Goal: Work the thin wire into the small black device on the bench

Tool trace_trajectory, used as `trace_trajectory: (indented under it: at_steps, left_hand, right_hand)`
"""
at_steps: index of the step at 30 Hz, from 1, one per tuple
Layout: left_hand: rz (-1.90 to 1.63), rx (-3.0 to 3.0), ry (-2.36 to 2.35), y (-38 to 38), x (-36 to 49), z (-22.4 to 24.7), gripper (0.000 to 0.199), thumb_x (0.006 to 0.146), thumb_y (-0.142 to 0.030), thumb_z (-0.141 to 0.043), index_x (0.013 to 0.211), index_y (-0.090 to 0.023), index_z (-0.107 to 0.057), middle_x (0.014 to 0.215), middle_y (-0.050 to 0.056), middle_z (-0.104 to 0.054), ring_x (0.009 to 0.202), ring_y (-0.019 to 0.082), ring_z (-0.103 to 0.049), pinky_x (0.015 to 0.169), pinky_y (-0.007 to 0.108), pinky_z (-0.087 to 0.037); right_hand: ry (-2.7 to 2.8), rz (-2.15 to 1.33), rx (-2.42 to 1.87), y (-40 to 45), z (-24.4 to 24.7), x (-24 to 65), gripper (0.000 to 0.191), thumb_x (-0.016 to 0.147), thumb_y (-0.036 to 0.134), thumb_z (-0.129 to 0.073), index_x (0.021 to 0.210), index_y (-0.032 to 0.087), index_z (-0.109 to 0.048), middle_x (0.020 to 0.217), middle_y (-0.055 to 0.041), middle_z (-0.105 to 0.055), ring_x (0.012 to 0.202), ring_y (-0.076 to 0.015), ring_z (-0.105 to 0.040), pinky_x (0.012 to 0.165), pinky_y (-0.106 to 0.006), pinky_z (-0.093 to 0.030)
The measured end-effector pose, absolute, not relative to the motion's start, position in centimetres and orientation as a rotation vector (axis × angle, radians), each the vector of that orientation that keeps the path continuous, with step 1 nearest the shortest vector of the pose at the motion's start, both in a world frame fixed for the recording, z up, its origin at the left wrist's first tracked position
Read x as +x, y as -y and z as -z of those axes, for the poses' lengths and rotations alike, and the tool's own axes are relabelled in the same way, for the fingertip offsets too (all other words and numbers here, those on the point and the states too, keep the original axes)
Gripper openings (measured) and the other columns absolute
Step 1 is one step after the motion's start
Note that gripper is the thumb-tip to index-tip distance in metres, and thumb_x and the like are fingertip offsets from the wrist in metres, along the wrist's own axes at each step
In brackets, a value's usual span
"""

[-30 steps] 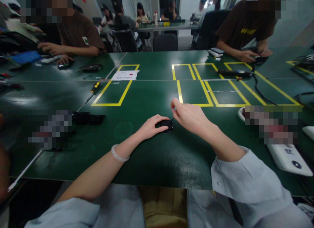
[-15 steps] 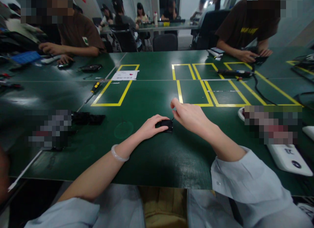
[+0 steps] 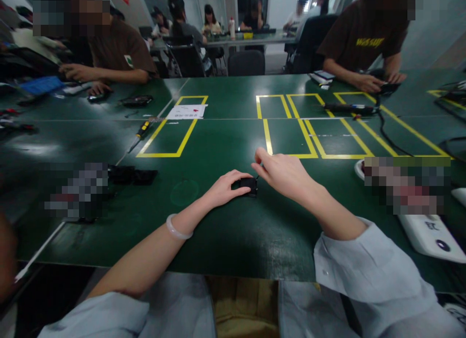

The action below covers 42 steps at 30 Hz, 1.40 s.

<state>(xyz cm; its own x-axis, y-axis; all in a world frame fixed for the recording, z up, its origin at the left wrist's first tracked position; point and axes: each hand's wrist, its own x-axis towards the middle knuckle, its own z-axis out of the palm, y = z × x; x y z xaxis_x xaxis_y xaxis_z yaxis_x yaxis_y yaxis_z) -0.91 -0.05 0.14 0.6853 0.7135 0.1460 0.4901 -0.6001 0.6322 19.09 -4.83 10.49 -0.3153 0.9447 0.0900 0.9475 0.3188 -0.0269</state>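
Note:
A small black block-shaped part [image 3: 248,186] rests on the green table [image 3: 225,241] in front of me. My left hand [image 3: 226,188] grips it from the left, with the thumb on its near side and the fingers on its far side. Just right of the part, my right hand [image 3: 284,173] is closed, thumb and finger pinched together by the part's upper right corner. A thin dark piece shows between those fingertips and the part, too small to make out.
A yellow and black screwdriver [image 3: 143,129] and a white paper [image 3: 187,111] lie ahead left. Black parts [image 3: 133,175] are at left. A white device [image 3: 431,236] sits at right. Beyond it are a black tool [image 3: 349,108] with a cable and two people across the table.
Both hands stay almost where they were around the black part. The whole view has shifted very slightly.

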Motion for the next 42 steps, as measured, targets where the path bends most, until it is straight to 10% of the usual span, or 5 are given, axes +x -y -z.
trace_trajectory:
  at_steps: [42]
  left_hand:
    - [-0.545, 2.326, -0.892, 0.34, -0.9, -0.46, 0.041, 0.09, -0.048, -0.053, 0.124, -0.025, -0.058, 0.105, 0.004, -0.058, 0.099, 0.021, -0.057, 0.09, 0.032, -0.043]
  right_hand:
    - [2.444, 0.083, -1.789, 4.46, -9.82, 19.06, 0.029, 0.097, 0.039, -0.029, 0.111, 0.02, -0.046, 0.08, -0.0057, -0.07, 0.069, -0.0204, -0.063, 0.053, -0.027, -0.022]
